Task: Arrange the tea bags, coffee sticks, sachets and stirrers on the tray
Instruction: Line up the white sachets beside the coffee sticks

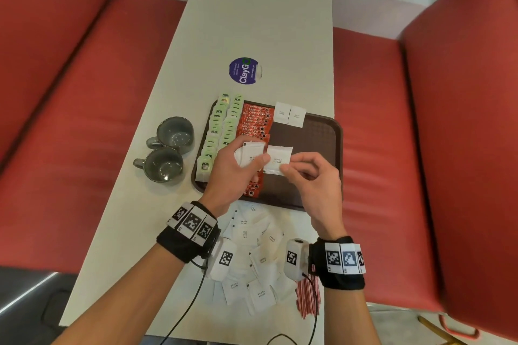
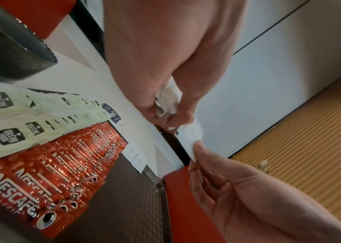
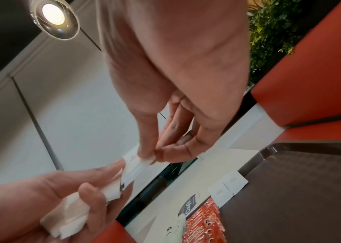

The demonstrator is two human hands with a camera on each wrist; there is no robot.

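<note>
A brown tray [image 1: 322,137] holds two rows of pale green tea bags [image 1: 221,131], a row of red coffee sticks [image 1: 255,123] and two white sugar sachets [image 1: 290,115] at its far edge. Above the tray my left hand [image 1: 238,168] grips a small stack of white sachets [image 1: 251,155]. My right hand [image 1: 305,168] pinches one white sugar sachet [image 1: 278,160] by its edge, right beside the left thumb. Seen from the right wrist, that sachet [image 3: 133,164] sits between thumb and forefinger, next to the stack [image 3: 71,212]. Red stirrers [image 1: 307,300] lie near my right wrist.
A heap of loose white sachets [image 1: 252,255] covers the table's near end. Two grey mugs [image 1: 171,148] stand left of the tray. A round blue sticker [image 1: 244,70] lies beyond it. Red bench seats [image 1: 84,120] flank the narrow white table [image 1: 252,22].
</note>
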